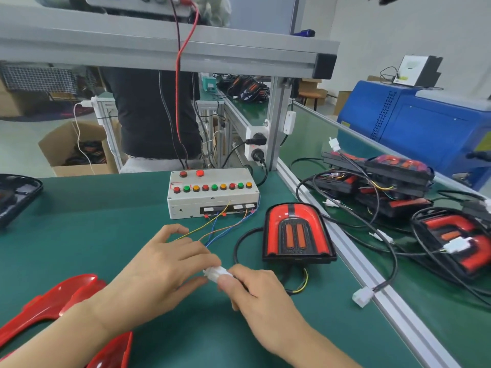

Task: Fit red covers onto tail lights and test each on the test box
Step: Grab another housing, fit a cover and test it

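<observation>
A tail light with its red cover on lies flat on the green mat, right of centre. Its black cable loops toward my hands. My left hand and my right hand meet in front of it, both pinching a white connector between fingertips. Thin coloured wires run from the connector to the grey test box, which stands behind my hands with a row of red, green and orange buttons on top. Loose red covers lie at the lower left, partly under my left forearm.
An aluminium rail borders the mat on the right. Beyond it lie several tail lights with tangled cables and white plugs. A black tray sits at the left edge. A person in dark clothes stands behind the bench.
</observation>
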A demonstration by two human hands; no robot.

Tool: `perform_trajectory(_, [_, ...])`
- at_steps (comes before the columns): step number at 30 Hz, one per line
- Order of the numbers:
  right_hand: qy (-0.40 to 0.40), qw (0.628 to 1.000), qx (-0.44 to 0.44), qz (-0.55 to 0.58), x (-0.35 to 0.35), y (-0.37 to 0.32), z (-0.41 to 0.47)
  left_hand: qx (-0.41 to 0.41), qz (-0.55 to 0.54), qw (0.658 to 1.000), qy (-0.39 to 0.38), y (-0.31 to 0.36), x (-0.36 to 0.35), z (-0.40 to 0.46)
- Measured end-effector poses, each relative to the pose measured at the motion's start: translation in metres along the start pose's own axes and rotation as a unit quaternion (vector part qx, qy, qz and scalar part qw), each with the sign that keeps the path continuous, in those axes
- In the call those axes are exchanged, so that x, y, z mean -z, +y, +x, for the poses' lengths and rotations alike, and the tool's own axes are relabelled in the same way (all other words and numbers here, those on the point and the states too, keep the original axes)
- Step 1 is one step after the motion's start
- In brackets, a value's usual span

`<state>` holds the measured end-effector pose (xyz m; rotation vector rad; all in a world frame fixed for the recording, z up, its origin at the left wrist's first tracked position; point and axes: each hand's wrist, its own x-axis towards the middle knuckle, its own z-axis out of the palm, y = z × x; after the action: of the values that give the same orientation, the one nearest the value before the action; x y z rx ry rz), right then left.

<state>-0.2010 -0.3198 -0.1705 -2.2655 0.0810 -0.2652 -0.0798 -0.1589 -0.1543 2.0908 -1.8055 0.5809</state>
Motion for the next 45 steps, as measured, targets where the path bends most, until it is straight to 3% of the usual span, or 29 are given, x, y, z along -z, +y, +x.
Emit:
perform_trajectory(3, [0.007, 1.000, -0.014, -0.003, 0.001, -0.003, -0.002, -0.004, 0.057, 0.998, 0.012, -0.001, -0.003, 0.001])
perform_trajectory(7, [0.026, 0.999, -0.032, -0.013, 0.004, -0.007, 0.000, 0.030, 0.055, 0.998, -0.003, 0.000, -0.010, 0.004])
perform_trajectory(12, [0.027, 0.999, -0.023, -0.004, 0.010, -0.008, -0.008, 0.112, 0.084, 0.990, -0.019, -0.019, -0.011, 0.001])
perform_trajectory(14, [0.024, 1.000, -0.006, 0.012, 0.017, -0.009, -0.015, 0.155, 0.062, 0.985, -0.033, -0.028, -0.008, -0.006])
perform_trajectory(17, [0.049, 0.996, -0.004, 0.078, 0.027, -0.009, -0.014, 0.134, 0.036, 0.988, -0.071, -0.023, -0.012, -0.005])
perform_trajectory(22, [0.128, 0.987, -0.018, 0.097, 0.054, 0.000, 0.003, 0.121, -0.023, 0.981, -0.153, -0.018, -0.028, -0.009])
perform_trajectory(27, [0.278, 0.953, -0.116, -0.010, 0.091, 0.035, 0.021, 0.140, -0.060, 0.981, -0.123, -0.017, -0.034, -0.018])
perform_trajectory(32, [0.209, 0.933, -0.289, 0.043, 0.100, 0.061, 0.019, 0.146, -0.071, 0.980, -0.119, -0.018, -0.033, -0.017])
perform_trajectory(35, [0.146, 0.910, -0.345, 0.180, 0.099, 0.071, 0.018, 0.146, -0.070, 0.981, -0.109, -0.017, -0.034, -0.017])
perform_trajectory(39, [0.127, 0.888, -0.348, 0.271, 0.096, 0.079, 0.019, 0.169, -0.092, 0.972, -0.132, -0.021, -0.038, -0.020])
perform_trajectory(45, [0.161, 0.909, -0.284, 0.259, 0.090, 0.073, 0.012, 0.152, -0.080, 0.979, -0.112, -0.019, -0.036, -0.017])
